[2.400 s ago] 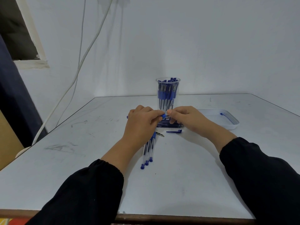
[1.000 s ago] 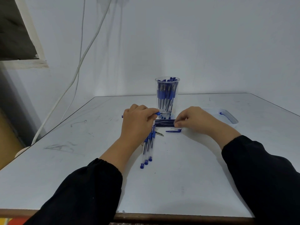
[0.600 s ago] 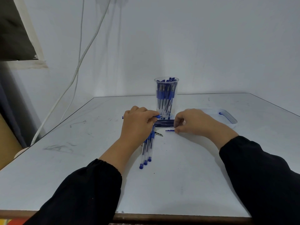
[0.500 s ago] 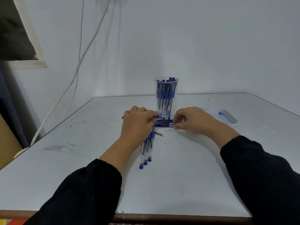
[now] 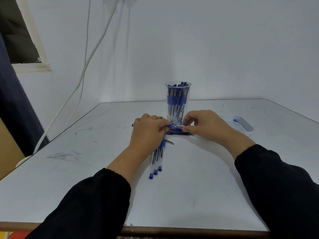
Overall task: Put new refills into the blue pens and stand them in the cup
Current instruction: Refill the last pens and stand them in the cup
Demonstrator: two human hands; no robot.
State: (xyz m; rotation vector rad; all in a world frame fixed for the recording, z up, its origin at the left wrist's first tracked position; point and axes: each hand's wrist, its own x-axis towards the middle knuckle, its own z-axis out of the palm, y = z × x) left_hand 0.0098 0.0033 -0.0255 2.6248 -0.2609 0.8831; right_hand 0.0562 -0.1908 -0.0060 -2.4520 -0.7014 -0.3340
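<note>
Two hands: meet low over a white table (image 5: 198,178), in front of the cup
Cup (image 5: 178,100): clear, upright, packed with blue pens
Tray (image 5: 245,125): shallow, right, contents unclear
Left hand (image 5: 148,135): fingers curled round a pen (image 5: 170,126), barrel mostly hidden
Right hand (image 5: 205,125): pinches the pen's clear tip end
Refills (image 5: 179,132): dark stack, partly covered
Loose pens (image 5: 157,161): three, tops under the left wrist

A clear glossy plastic cup (image 5: 178,100), a matt scuffed white table (image 5: 198,187) and black cloth sleeves (image 5: 89,204) are seen
</note>
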